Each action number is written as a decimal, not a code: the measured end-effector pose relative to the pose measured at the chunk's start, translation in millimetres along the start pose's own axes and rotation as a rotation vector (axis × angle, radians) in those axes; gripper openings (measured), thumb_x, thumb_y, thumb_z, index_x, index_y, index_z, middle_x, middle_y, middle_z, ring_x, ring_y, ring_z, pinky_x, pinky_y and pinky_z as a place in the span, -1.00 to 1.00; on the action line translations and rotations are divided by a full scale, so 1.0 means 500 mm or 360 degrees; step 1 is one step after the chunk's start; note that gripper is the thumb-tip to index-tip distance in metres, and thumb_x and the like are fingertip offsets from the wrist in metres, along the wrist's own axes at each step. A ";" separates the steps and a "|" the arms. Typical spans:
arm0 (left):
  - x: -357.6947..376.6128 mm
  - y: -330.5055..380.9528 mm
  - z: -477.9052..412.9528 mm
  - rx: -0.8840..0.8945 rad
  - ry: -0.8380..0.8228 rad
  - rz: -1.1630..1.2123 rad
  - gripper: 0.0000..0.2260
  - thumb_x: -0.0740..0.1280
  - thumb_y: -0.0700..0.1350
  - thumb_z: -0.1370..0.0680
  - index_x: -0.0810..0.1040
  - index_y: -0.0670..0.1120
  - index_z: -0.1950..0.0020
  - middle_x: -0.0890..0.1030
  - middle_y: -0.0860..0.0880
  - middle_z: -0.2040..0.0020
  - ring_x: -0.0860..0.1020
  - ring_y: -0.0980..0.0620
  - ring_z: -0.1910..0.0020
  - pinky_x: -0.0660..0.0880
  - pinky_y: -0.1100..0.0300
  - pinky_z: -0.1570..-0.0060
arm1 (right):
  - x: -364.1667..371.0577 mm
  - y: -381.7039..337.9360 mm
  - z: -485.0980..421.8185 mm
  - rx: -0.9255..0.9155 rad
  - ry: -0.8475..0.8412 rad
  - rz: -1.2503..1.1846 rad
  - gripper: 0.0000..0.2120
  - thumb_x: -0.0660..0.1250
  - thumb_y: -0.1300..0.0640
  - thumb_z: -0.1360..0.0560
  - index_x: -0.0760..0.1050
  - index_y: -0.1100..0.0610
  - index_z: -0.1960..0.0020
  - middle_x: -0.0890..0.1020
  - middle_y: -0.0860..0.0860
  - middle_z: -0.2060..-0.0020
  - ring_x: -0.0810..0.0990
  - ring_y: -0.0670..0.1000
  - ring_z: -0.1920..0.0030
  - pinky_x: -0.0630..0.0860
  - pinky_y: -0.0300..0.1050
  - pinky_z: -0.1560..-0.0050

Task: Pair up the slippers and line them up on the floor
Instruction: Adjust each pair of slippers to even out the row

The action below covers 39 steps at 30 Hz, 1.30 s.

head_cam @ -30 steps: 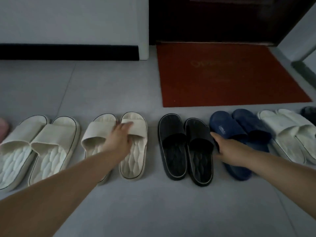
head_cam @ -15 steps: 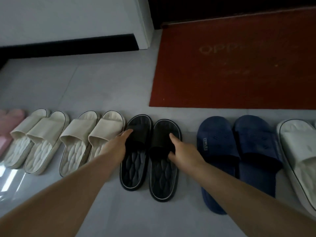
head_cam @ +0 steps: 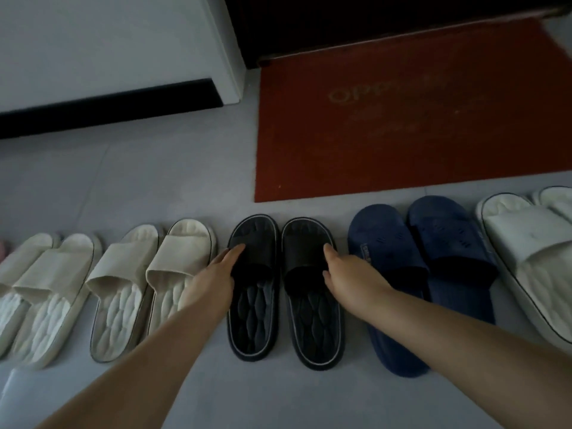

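A row of slippers stands on the grey floor. In the middle is a black pair, left slipper (head_cam: 253, 311) and right slipper (head_cam: 315, 317), side by side and nearly touching. My left hand (head_cam: 213, 274) presses against the outer side of the left black slipper at its strap. My right hand (head_cam: 349, 277) presses the outer side of the right one the same way. Left of them lie two cream pairs (head_cam: 123, 292) (head_cam: 46, 289). To the right are a navy pair (head_cam: 448, 243) and a white pair (head_cam: 526, 243), cut off by the frame edge.
A red doormat (head_cam: 402, 119) lies just beyond the row, in front of a dark door (head_cam: 340, 20). A white wall with black skirting (head_cam: 108, 103) runs behind on the left. A sliver of pink slipper (head_cam: 3, 249) shows at the far left edge.
My left hand left the cream slipper and my right hand left the navy one. Both now flank the black pair, which stands straighter and closer together.
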<state>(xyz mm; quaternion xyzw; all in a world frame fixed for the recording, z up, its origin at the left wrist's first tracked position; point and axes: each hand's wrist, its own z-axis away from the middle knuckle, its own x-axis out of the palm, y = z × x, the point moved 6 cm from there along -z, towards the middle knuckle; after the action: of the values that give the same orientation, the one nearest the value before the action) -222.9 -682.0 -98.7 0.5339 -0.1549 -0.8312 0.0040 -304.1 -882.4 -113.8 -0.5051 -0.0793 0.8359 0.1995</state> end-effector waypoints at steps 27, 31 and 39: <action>0.134 0.359 0.071 0.0609 -0.0306 0.0087 -0.48 0.28 -0.11 -0.56 0.22 -0.12 -0.49 0.20 -0.10 -0.52 0.24 -0.10 -0.48 0.17 0.16 -0.46 | -0.078 0.256 0.118 0.0559 0.0117 0.0147 -0.29 0.26 -0.26 -0.43 0.01 -0.22 -0.48 0.06 0.13 -0.46 0.12 0.27 -0.40 0.29 0.18 -0.34; 0.129 0.378 0.059 0.0553 -0.0192 0.0244 -0.52 0.26 -0.18 -0.57 0.26 -0.12 -0.47 0.28 -0.11 -0.50 0.25 -0.06 -0.48 0.14 0.21 -0.45 | -0.091 0.275 0.119 0.0525 0.0173 0.0084 -0.28 0.27 -0.25 -0.44 0.01 -0.19 -0.49 0.04 0.14 -0.48 0.12 0.26 -0.41 0.26 0.17 -0.36; 0.136 0.369 0.082 0.0445 -0.0236 0.0446 -0.50 0.27 -0.26 -0.55 0.26 -0.12 -0.47 0.29 -0.10 -0.49 0.29 -0.05 -0.46 0.21 0.15 -0.47 | -0.085 0.285 0.140 0.0395 0.0012 0.0081 -0.18 0.34 -0.09 -0.45 -0.12 -0.17 -0.51 -0.04 0.11 -0.53 -0.02 0.27 -0.49 0.14 0.13 -0.46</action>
<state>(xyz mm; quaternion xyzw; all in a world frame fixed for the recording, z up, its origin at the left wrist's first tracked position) -317.8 -859.2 -95.2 0.4399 -0.3412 -0.8300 0.0342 -384.4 -1024.7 -93.5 -0.4815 0.0383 0.8422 0.2396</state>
